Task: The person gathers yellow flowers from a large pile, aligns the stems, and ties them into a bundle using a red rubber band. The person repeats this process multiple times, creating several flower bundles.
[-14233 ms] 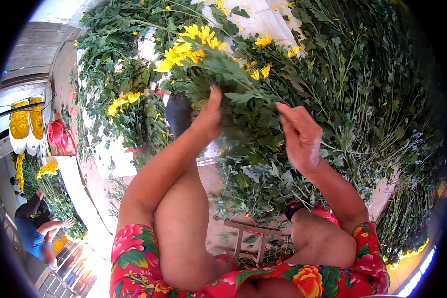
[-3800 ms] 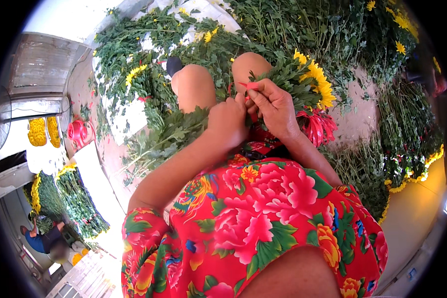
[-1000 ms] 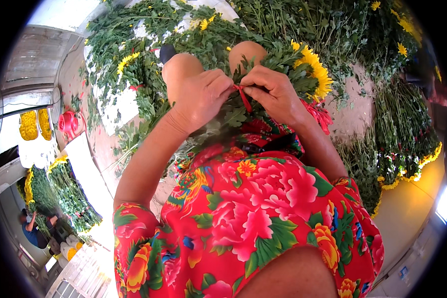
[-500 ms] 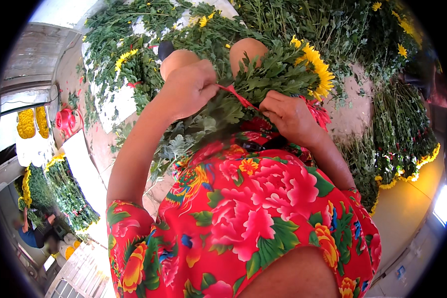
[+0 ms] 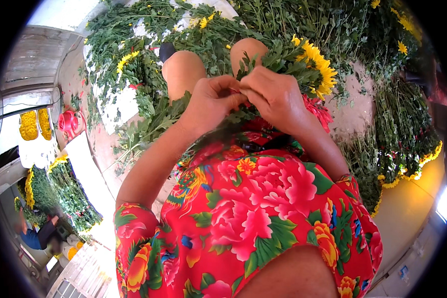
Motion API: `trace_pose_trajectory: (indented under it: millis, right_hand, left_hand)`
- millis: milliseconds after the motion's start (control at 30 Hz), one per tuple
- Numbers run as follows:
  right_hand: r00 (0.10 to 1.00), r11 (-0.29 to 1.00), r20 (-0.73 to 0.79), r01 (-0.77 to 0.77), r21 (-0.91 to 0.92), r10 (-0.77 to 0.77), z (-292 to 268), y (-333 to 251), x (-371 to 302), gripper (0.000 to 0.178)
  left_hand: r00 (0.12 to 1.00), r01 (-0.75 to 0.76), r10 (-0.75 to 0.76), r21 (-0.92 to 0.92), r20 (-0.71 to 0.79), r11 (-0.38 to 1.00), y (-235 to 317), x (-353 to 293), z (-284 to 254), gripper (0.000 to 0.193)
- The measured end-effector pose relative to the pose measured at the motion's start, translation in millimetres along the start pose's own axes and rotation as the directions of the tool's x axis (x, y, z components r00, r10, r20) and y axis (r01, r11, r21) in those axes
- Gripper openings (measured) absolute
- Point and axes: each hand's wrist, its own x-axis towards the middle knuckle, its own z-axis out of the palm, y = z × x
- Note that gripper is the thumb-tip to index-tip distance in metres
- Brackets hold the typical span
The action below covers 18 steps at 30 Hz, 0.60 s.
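A bunch of yellow chrysanthemums (image 5: 322, 72) lies across my lap, its flower heads to the right and its leafy stems (image 5: 159, 118) to the left. My left hand (image 5: 211, 104) and my right hand (image 5: 275, 97) meet over the middle of the bunch, fingers pinched together. The red ribbon that stretched between them a moment earlier is now hidden by the fingers. Beside my right wrist, a bundle of loose red strips (image 5: 318, 111) hangs by the flower heads.
Cut green stems (image 5: 303, 25) cover the floor ahead. Finished-looking bunches (image 5: 402, 129) lie at right, edged with yellow blooms. A red plastic object (image 5: 69, 123) sits at left near a long white board (image 5: 88, 161). Another person (image 5: 32, 238) is at the far lower left.
Both hands have come together over the stems, the left moving right and the right moving left and up. The red ribbon between them has gone out of sight.
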Motion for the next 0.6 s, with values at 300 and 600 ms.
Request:
trace_pose_trajectory:
  millis: [300, 600]
  right_hand:
    - [0.998, 0.971, 0.042, -0.050, 0.234, 0.041, 11.8, 30.2, 5.2, 0.020]
    - [0.991, 0.926, 0.129, -0.087, 0.367, 0.042, 8.7, 24.3, -0.5, 0.007]
  left_hand:
    - [1.000, -0.009, 0.006, -0.182, -0.020, 0.983, -18.2, -2.5, -5.3, 0.009]
    - [0.993, 0.093, -0.109, -0.318, -0.034, 0.944, -10.7, 6.6, -20.2, 0.011]
